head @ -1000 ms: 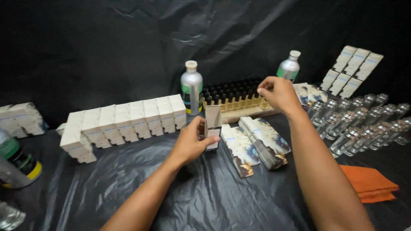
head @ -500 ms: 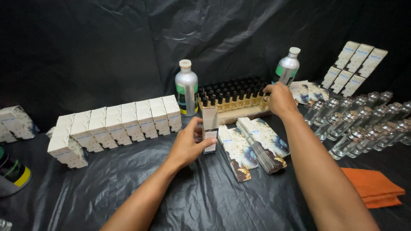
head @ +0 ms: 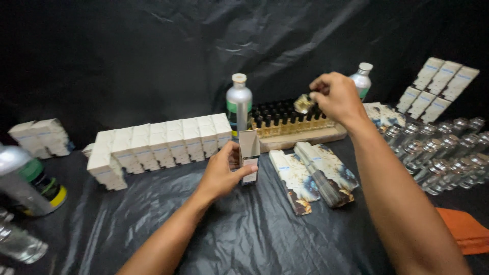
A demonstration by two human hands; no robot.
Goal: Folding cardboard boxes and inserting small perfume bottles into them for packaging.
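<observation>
My left hand (head: pixel 222 172) holds a small open white carton (head: pixel 250 155) upright on the black sheet. My right hand (head: pixel 337 98) is raised above a wooden tray (head: pixel 305 138) packed with several small black-capped bottles of yellow liquid, and grips one such small bottle (head: pixel 304 103) lifted out of the rows. Flat unfolded cartons (head: pixel 315 171) with a dark and gold print lie fanned in front of the tray.
A row of closed white boxes (head: pixel 158 142) runs left of the carton. Two silver metal bottles (head: pixel 238 103) (head: pixel 362 79) stand behind the tray. Empty clear glass bottles (head: pixel 443 153) lie at right, more white boxes (head: pixel 440 86) behind them. An orange cloth (head: pixel 466 229) sits bottom right.
My right hand went down to the tray's right end, then rose holding a small bottle. My left hand kept the carton upright. The view shifted a little.
</observation>
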